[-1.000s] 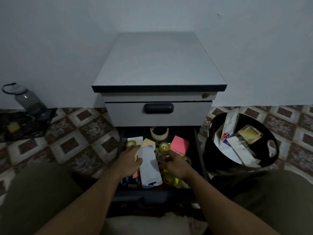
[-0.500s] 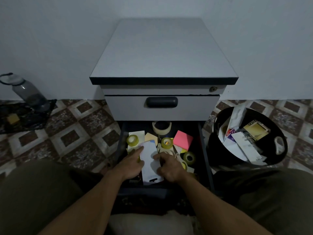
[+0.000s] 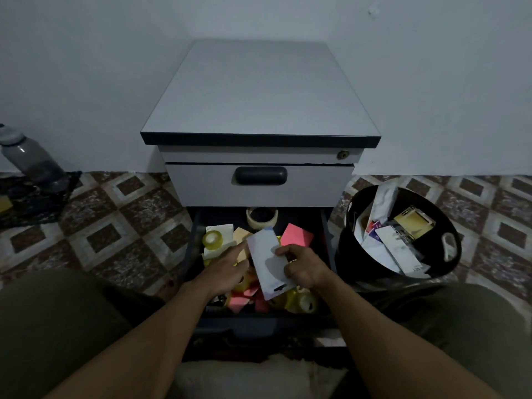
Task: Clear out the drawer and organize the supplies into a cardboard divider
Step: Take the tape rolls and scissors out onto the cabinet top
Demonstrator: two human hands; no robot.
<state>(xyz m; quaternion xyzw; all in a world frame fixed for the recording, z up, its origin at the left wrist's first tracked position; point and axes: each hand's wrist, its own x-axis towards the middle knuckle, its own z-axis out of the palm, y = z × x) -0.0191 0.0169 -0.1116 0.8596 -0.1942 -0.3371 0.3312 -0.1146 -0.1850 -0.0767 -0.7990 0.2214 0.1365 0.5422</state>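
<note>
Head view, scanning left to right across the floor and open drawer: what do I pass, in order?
Grey bottle → left hand → white packet → right hand, which grips that packet → black bin. The drawer's tape rolls and pink pads overlap the hands, so they are left out.

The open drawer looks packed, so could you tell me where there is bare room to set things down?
The cabinet top is bare. The floor tiles between the drawer and the water bottle are free. Crowded: the drawer itself and the black bin, full of packaging.
</note>
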